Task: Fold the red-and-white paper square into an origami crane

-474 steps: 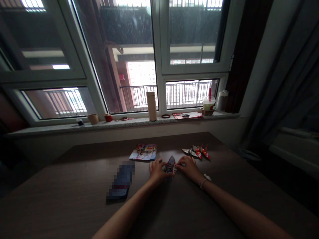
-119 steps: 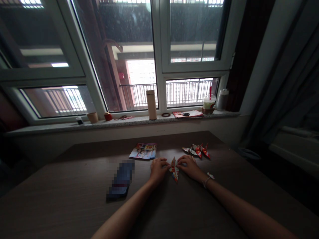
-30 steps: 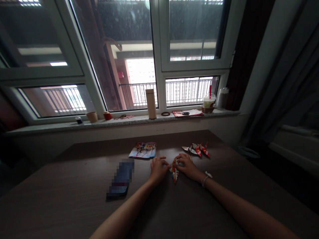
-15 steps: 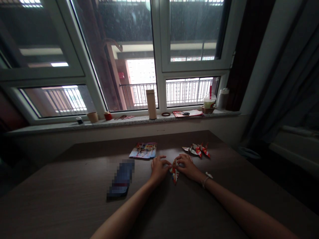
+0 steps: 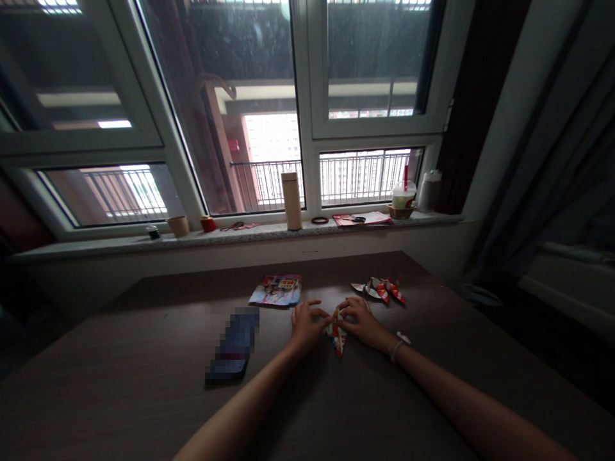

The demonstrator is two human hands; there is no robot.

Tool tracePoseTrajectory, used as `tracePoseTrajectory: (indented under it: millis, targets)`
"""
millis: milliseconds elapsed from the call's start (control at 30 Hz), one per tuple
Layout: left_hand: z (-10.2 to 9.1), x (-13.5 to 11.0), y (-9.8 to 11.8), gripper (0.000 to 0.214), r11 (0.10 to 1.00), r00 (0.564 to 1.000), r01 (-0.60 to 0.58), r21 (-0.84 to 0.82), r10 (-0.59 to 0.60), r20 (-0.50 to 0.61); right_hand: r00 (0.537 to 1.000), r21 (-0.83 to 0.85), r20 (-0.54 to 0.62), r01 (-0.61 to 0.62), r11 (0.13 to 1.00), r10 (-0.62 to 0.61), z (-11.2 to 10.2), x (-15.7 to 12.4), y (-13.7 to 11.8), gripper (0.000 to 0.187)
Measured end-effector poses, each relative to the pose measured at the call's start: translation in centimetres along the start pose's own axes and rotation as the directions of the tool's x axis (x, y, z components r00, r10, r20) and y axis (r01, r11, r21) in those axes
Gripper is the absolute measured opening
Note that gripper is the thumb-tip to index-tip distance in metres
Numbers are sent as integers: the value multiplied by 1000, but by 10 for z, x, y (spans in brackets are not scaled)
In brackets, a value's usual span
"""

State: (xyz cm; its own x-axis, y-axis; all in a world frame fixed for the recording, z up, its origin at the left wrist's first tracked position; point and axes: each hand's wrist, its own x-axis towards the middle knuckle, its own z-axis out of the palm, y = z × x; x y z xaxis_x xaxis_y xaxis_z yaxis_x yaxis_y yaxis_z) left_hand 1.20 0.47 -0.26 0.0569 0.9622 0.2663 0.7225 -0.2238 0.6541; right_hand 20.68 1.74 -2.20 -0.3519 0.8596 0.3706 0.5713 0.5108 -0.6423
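folded paper: wide flat shape narrowed to a slim pointed one | left hand, right hand: now pinching its upper end

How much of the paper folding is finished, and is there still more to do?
Done: a few folded paper cranes lie on the table by the right hand. In hand: both hands, left hand too, press a narrow, pointed folded piece flat on the table. Left: that piece is not crane-shaped yet, and a printed sheet lies unfolded.
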Motion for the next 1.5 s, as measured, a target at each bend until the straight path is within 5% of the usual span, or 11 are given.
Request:
tracePoseTrajectory:
  millis: [1500]
  targets:
    - [1, 3, -2, 13, 996, 1000, -15, -84, 14, -13, 995, -1, 94, -26, 1000, 26, -1, -2, -6, 16]
